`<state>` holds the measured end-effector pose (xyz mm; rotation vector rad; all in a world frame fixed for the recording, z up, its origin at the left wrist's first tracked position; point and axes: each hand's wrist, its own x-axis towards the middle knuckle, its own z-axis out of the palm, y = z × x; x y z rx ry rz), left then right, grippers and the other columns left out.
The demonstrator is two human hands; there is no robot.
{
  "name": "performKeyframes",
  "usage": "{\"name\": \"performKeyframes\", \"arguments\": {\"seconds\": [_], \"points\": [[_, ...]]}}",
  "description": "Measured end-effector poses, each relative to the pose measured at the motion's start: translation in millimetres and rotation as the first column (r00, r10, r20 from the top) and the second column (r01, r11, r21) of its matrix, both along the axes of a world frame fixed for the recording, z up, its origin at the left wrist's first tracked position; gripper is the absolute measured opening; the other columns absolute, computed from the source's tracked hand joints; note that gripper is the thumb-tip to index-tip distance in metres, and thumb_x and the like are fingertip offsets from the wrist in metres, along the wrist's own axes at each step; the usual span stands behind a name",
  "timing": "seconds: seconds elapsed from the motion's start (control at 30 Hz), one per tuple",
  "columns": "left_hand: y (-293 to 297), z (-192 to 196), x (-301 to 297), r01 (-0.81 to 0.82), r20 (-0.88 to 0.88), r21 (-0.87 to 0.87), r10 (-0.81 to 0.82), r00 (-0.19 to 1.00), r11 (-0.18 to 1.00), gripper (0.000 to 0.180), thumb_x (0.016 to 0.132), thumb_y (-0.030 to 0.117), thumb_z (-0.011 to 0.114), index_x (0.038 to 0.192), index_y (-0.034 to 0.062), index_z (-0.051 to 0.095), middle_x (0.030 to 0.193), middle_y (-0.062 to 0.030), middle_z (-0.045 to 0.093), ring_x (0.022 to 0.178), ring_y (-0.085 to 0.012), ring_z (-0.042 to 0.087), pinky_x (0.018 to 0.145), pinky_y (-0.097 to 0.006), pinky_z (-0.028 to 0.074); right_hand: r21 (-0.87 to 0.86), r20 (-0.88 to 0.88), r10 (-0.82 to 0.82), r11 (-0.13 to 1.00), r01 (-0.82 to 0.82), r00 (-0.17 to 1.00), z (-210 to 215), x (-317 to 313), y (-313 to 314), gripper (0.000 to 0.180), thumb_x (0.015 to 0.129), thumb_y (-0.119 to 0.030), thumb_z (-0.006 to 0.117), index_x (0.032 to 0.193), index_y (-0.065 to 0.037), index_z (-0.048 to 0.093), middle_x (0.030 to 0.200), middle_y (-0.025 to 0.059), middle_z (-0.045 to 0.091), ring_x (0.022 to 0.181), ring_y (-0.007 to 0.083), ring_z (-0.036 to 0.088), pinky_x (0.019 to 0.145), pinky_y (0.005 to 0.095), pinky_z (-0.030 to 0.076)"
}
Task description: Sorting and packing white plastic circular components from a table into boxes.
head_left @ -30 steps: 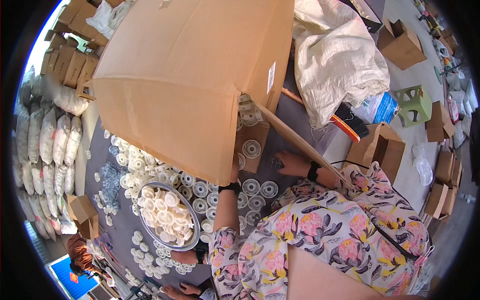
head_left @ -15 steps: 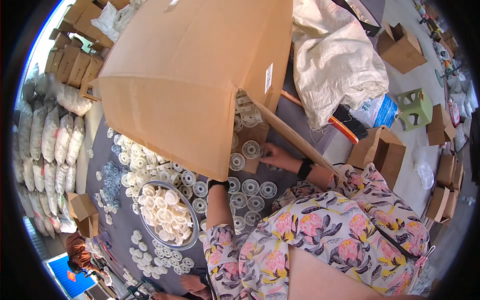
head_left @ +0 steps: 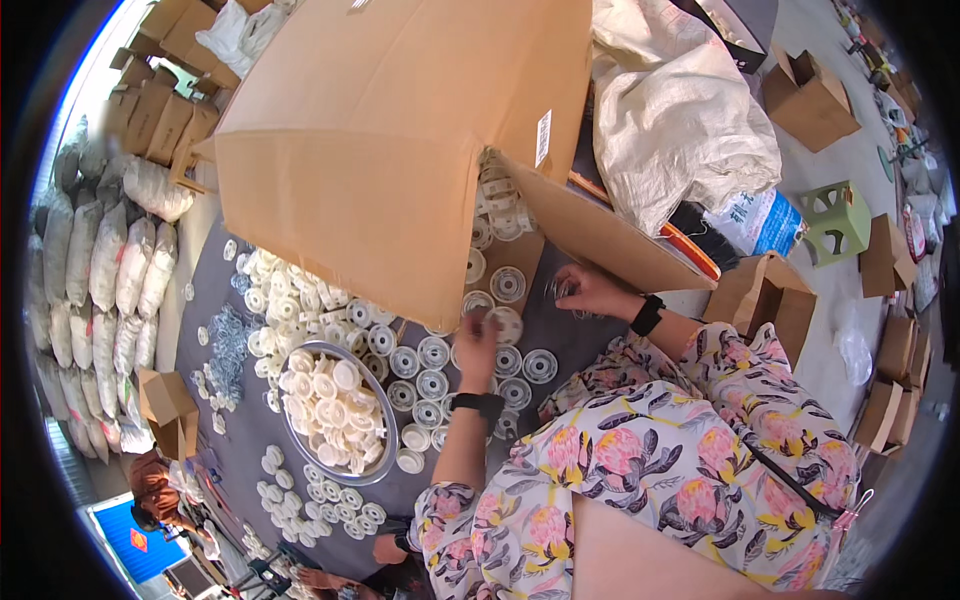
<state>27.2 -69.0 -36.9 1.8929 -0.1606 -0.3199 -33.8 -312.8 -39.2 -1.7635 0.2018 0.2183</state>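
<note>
My left hand [head_left: 477, 340] reaches forward over the dark mat [head_left: 250, 440] that carries everything, fingers drawn together on a white plastic reel [head_left: 507, 322] that lies just under the lower edge of the big tipped cardboard box [head_left: 400, 140]; whether the grip has truly closed on it I cannot tell, since my knuckles cover the contact. My right hand [head_left: 590, 290] is farther toward the mat's right edge, fingers curled around a small clear ring-like piece [head_left: 562, 290] beside the box's open flap [head_left: 600, 235], and it looks clamped on it. More reels [head_left: 430, 370] lie in loose rows between my left wrist and the round metal basin [head_left: 375, 465], which is heaped with the same white parts. To do this well, I judge I should pinch the reel by its rim, lift it straight up so it does not drag its neighbours out of their rows, and keep my wrist low so it stays under the box edge without bumping it. Room is tight ahead: the box overhangs the reels at the far side, and the flap walls off my right. The open way is back toward my lap [head_left: 640, 470] and leftward toward the basin, though the white pile [head_left: 290, 300] crowds the mat's left side. The large white sack [head_left: 680, 120] sits well apart, beyond the flap.
</note>
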Motion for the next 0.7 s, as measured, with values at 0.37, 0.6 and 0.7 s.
{"name": "performKeyframes", "arguments": {"seconds": [0.37,0.6,0.7], "points": [[-30,-30,-22,0.102,0.181,0.316,-0.166,0.969,0.943,0.018,0.075,0.011,0.061,0.091,0.0026,0.062,0.087,-0.0141,0.059,0.076,-0.0283,0.060,0.068,-0.034,0.047,-0.291,-0.342,0.162,0.918,-0.268,0.926,-11,-27,26,0.052,0.069,-0.029,0.069,0.107,0.002,0.052,0.087,0.0170,0.061,0.077,0.0258,0.061,0.067,0.0338,0.048],[-1,-36,-30,0.040,0.228,0.262,-0.102,0.968,0.964,0.018,0.076,0.009,0.060,0.092,0.0017,0.061,0.085,-0.0134,0.059,0.073,-0.0263,0.059,0.065,-0.033,0.047,-0.435,-0.242,0.203,0.851,-0.293,0.949,-19,-19,53,0.045,0.068,-0.025,0.067,0.101,0.002,0.054,0.088,0.0207,0.061,0.080,0.0327,0.061,0.071,0.0382,0.048],[0,-30,-24,0.045,0.198,0.239,-0.094,0.976,0.970,0.017,0.076,0.007,0.060,0.092,0.0013,0.061,0.085,-0.0131,0.058,0.073,-0.0254,0.059,0.065,-0.033,0.046,-0.508,-0.082,0.185,0.837,-0.201,0.979,-28,-24,48,0.041,0.070,-0.024,0.065,0.100,0.002,0.054,0.084,0.0194,0.062,0.078,0.0320,0.062,0.068,0.0393,0.048]]}}
